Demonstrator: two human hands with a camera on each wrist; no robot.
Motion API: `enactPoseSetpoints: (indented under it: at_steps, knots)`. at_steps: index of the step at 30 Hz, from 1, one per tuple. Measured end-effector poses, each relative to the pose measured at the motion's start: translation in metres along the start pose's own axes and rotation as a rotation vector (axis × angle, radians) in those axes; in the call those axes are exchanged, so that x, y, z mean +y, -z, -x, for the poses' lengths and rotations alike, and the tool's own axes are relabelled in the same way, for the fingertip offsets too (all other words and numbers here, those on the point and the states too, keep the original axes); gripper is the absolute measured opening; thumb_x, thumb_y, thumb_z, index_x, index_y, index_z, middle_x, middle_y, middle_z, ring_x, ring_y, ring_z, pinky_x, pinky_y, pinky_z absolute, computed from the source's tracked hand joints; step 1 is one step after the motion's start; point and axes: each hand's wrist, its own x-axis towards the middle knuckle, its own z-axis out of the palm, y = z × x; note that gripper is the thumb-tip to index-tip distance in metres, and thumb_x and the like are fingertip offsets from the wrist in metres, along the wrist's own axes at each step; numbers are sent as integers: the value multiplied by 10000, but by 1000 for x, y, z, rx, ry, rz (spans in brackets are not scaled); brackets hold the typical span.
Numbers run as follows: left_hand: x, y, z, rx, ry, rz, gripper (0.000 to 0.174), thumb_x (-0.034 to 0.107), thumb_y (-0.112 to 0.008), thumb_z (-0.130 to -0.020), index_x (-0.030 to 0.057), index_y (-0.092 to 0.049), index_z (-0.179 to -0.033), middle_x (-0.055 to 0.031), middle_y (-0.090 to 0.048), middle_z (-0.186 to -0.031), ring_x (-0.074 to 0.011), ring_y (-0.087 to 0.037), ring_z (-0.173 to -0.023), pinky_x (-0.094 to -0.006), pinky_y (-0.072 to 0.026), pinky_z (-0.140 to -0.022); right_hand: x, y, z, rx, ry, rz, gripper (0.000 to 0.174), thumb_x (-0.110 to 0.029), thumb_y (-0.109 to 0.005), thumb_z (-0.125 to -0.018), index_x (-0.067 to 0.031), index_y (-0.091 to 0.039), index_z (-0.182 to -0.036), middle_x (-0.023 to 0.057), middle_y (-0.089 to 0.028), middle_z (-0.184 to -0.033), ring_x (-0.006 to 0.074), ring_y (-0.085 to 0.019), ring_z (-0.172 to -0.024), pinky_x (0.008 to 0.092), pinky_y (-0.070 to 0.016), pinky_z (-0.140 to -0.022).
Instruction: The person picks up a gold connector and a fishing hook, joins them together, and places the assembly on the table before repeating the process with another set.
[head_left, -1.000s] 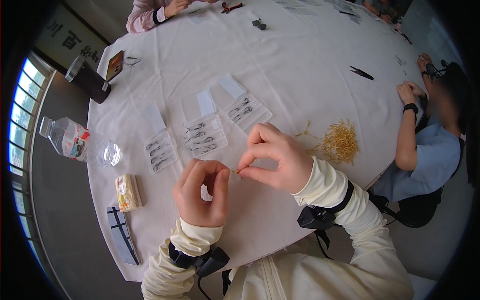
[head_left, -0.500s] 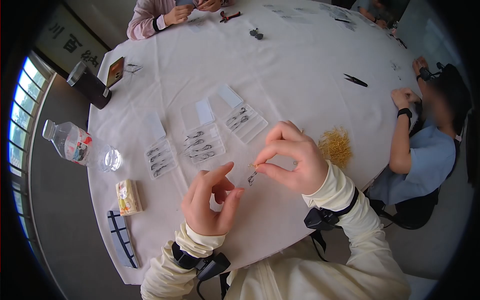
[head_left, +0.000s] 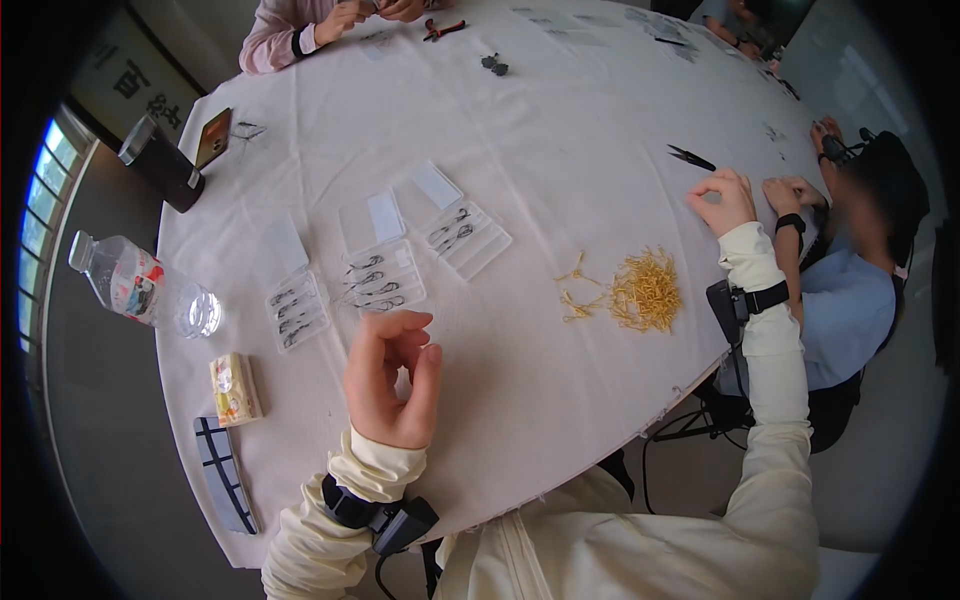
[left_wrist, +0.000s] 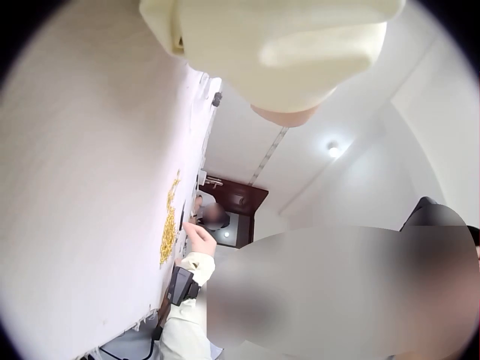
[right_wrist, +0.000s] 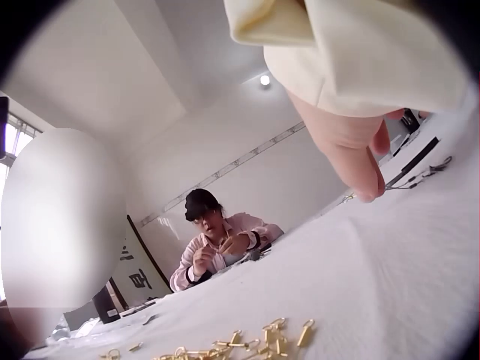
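A white-clothed round table [head_left: 560, 120] fills the view. At the left stand a water bottle [head_left: 135, 285] and clear hook trays [head_left: 375, 278]. Near them hovers the left hand [head_left: 390, 380], loosely curled, with nothing visible in it. Right of centre lie heaped gold clasps [head_left: 645, 290], which the sleeve [head_left: 775, 400] could scatter. Far right, beside black snips [head_left: 690, 157], the right hand [head_left: 725, 200] presses thumb to forefinger. Whether it pinches anything is too small to tell.

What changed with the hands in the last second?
The right hand left the left hand and swung out to the right across the white round table, ending beside the black snips in a pinch; whether it holds anything is too small to tell. The left hand, the pile of gold fittings and the clear plastic trays stayed put.
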Motion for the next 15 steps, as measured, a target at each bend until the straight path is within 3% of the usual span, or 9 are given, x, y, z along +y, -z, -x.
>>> enactPoseSetpoints:
  at_steps: [3, 7, 11, 13, 15]
  knots:
    - [-4, 2, 0, 6, -78, -39, 242, -102, -523, -822, -2, -579, -1036, -47, -513, -899, -86, -472, -681, -212, -403, -613, -11, -14, -13, -138, -54, 36, 156, -192, -798, -720, -77, -727, -799, 63, -609, -893, 291, -528, -996, 379, -452, -868]
    - [-6, 6, -1, -3, -63, -105, 289, -129, -500, -759, -7, -574, -1011, -65, -502, -949, -103, -456, -675, -222, -390, -615, -48, -2, -13, 15, 43, 63, 167, -185, -782, -736, -64, -710, -826, 70, -609, -907, 276, -548, -965, 368, -461, -848]
    - [-10, 6, -2, -10, -94, -81, 292, -121, -505, -751, -11, -576, -1012, -76, -502, -963, -116, -467, -694, -233, -398, -645, -131, 37, 11, -475, 309, -449, 133, -150, -742, -774, -52, -684, -842, 62, -609, -779, 240, -591, -786, 349, -476, -783]
    - [-9, 8, 0, -74, -76, -56, 280, -108, -470, -808, -1, -518, -1062, -53, -479, -1014, -101, -441, -774, -225, -391, -748, -153, 36, 25, -466, 380, -421, 109, -126, -727, -778, -48, -673, -829, 61, -605, -757, 244, -591, -770, 356, -478, -769]
    - [-8, 8, 0, -72, -65, -56, 278, -105, -478, -809, 0, -518, -1064, -55, -480, -1024, -101, -445, -780, -226, -393, -746, -158, 32, 32, -456, 457, -395, 86, -102, -713, -781, -43, -662, -817, 59, -601, -734, 248, -591, -754, 362, -481, -754]
